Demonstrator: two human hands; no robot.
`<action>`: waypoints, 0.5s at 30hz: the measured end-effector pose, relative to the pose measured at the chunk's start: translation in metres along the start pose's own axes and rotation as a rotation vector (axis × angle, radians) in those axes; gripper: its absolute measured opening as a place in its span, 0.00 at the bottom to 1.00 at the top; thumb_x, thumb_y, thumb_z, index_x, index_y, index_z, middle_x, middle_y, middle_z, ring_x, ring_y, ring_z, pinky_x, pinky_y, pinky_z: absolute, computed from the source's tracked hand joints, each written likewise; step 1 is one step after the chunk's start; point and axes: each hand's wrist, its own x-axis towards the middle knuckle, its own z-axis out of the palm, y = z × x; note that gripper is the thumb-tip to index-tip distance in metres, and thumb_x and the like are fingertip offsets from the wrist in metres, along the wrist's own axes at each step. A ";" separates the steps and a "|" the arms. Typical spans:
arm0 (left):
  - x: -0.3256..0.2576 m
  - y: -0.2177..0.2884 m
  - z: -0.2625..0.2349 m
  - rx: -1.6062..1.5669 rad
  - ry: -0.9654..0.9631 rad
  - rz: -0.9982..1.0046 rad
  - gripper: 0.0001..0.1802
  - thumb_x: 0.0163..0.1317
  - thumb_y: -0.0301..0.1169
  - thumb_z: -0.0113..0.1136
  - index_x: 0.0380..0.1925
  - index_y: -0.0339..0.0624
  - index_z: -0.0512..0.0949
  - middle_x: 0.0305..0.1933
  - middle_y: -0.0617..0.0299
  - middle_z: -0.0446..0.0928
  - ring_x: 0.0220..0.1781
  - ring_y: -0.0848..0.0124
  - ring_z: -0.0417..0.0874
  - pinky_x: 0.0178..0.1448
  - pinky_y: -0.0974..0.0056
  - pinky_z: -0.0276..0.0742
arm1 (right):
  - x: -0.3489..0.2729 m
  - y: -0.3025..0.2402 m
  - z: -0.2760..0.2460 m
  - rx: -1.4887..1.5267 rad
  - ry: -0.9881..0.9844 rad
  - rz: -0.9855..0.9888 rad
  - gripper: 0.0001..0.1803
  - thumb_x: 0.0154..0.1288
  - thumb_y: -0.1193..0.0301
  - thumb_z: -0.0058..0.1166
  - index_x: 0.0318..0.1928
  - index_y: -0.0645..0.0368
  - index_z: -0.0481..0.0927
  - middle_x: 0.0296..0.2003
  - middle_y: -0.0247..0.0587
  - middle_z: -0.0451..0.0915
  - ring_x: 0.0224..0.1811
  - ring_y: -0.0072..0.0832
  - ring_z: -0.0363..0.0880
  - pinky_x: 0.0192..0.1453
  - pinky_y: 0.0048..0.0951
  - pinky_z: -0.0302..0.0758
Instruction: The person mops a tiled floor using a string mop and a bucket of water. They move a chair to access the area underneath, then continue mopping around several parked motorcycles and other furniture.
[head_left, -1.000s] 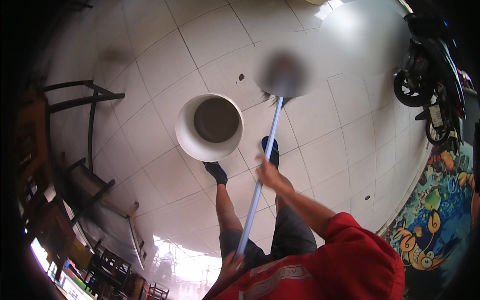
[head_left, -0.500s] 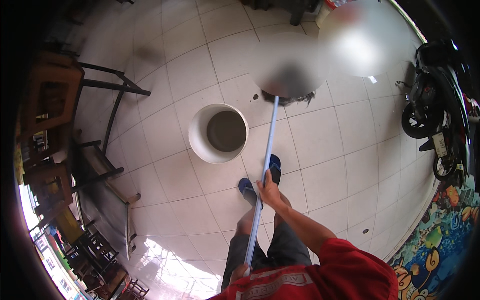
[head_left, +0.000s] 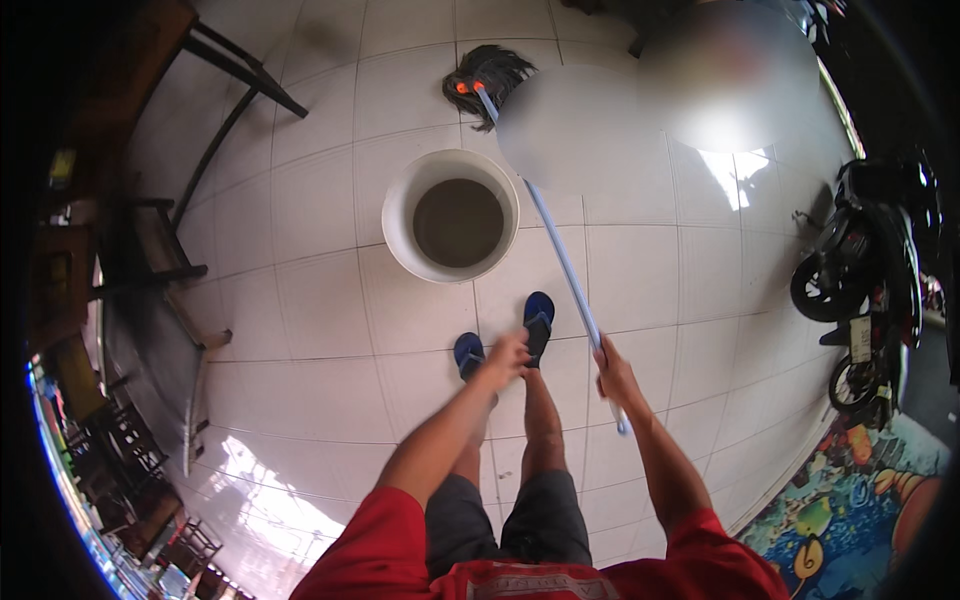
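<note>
The right hand (head_left: 612, 372) is closed around the light blue mop handle (head_left: 560, 255), gripping it near its upper end, with a short stub of the handle sticking out below the fist. From that hand the handle slants up and to the left, across the white floor tiles (head_left: 310, 300), to the dark stringy mop head (head_left: 490, 75), which rests on the floor well ahead of the hand, just past the bucket.

The left hand (head_left: 508, 352) holds nothing. It hangs free to the left of the right hand, fingers loosely curled, not touching the handle, and sits above the two blue sandals (head_left: 505, 335) on the person's feet.

Just ahead of the left hand stands a round white bucket (head_left: 405, 215) with murky brown water inside. The mop handle passes close by the bucket's right side without touching the rim, so the bucket sits between the feet and the mop head.

Far to the left of the left hand are dark wooden chairs (head_left: 150, 245) and the angled legs of a table (head_left: 235, 80), standing at the edge of the tiled area. Well to the right of the right hand a parked motorbike (head_left: 865, 270) stands at the floor's edge, and below it lies a brightly coloured painted patch of ground (head_left: 850, 510). The person wears a red shirt (head_left: 400, 550) and dark shorts (head_left: 500, 525)
</note>
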 end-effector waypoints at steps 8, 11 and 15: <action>0.087 0.086 -0.079 -0.502 0.279 0.263 0.40 0.55 0.49 0.66 0.57 0.47 0.52 0.71 0.45 0.46 0.69 0.44 0.57 0.60 0.27 0.60 | -0.288 0.202 -0.044 -0.707 0.119 -0.176 0.31 0.69 0.68 0.48 0.69 0.55 0.55 0.49 0.56 0.77 0.26 0.54 0.79 0.24 0.46 0.74; 0.104 0.098 -0.068 -0.604 0.271 0.316 0.32 0.58 0.38 0.62 0.55 0.40 0.55 0.64 0.47 0.57 0.60 0.50 0.70 0.57 0.31 0.67 | -0.370 0.205 -0.082 -0.786 -0.029 0.182 0.30 0.70 0.64 0.46 0.69 0.52 0.54 0.42 0.55 0.79 0.30 0.54 0.79 0.28 0.46 0.75; 0.135 0.095 -0.104 -0.406 0.332 0.378 0.23 0.54 0.26 0.53 0.49 0.38 0.58 0.50 0.49 0.68 0.43 0.57 0.79 0.50 0.43 0.79 | -0.315 0.186 -0.136 -0.782 -0.029 0.211 0.27 0.72 0.63 0.41 0.69 0.48 0.55 0.32 0.55 0.79 0.32 0.54 0.80 0.30 0.47 0.74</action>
